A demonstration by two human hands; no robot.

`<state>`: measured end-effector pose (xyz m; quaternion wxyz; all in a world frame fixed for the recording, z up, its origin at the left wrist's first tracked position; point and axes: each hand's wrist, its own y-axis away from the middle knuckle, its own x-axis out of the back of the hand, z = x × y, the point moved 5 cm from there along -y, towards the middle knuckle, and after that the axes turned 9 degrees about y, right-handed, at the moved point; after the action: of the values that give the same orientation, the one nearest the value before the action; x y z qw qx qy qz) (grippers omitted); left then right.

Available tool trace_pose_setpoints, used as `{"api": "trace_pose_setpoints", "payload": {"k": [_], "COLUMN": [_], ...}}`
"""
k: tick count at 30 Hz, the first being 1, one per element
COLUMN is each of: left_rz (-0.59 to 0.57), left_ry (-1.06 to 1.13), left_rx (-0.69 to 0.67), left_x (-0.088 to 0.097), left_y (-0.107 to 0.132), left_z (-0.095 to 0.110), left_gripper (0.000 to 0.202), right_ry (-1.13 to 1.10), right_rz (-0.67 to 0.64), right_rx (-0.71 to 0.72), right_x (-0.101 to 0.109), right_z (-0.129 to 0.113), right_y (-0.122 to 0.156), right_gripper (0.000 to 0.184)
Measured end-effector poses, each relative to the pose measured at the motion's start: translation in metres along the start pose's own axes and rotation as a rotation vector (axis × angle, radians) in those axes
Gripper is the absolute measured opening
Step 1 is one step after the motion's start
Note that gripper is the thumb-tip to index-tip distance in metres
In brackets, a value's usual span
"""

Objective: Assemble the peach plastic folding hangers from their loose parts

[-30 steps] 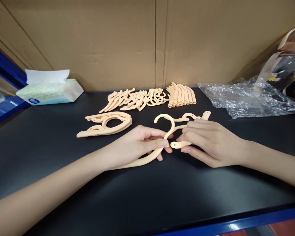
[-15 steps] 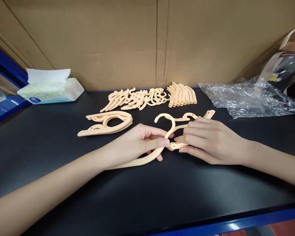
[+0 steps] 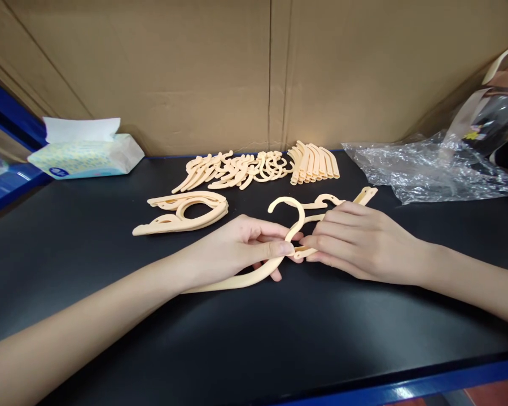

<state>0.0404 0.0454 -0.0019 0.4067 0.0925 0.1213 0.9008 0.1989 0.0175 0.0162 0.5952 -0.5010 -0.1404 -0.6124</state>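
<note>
My left hand [image 3: 254,248] pinches a cream plastic hanger piece [image 3: 254,277] whose curved hook rises above the thumb; its long arm runs toward the lower left, partly behind my wrist. My right hand [image 3: 353,242] is closed around another cream hanger arm [image 3: 307,251], with a holed end sticking out toward my left fingertips. Notched and straight parts of it show beyond my right fingers. Whether the two pieces are joined at my left fingers is hidden. Left of my hands lie folded cream hangers [image 3: 182,213] in a small stack.
Along the back lie loose cream hanger arms [image 3: 203,169], hooks [image 3: 271,166] and a row of curved tubes [image 3: 315,162]. A tissue pack [image 3: 87,155] stands at back left. Crumpled clear plastic [image 3: 423,169] and a transparent bag [image 3: 491,118] are at right, before a cardboard wall [image 3: 173,73].
The hook and the piece in my right hand have shifted slightly to the right. The holed end has tilted a little, and both hands keep their hold.
</note>
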Motion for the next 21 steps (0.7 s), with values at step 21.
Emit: {"api": "trace_pose_setpoints", "payload": {"k": [21], "left_rz": [-0.098], "left_ry": [0.114], "left_rx": [-0.052], "left_x": [-0.001], "left_y": [-0.002], "left_z": [0.0], "left_gripper": [0.013], "right_ry": [0.07], "right_rz": [0.107], "right_rx": [0.07], "right_x": [0.013], "right_z": [-0.014], "right_y": [0.0], "right_gripper": [0.024]}}
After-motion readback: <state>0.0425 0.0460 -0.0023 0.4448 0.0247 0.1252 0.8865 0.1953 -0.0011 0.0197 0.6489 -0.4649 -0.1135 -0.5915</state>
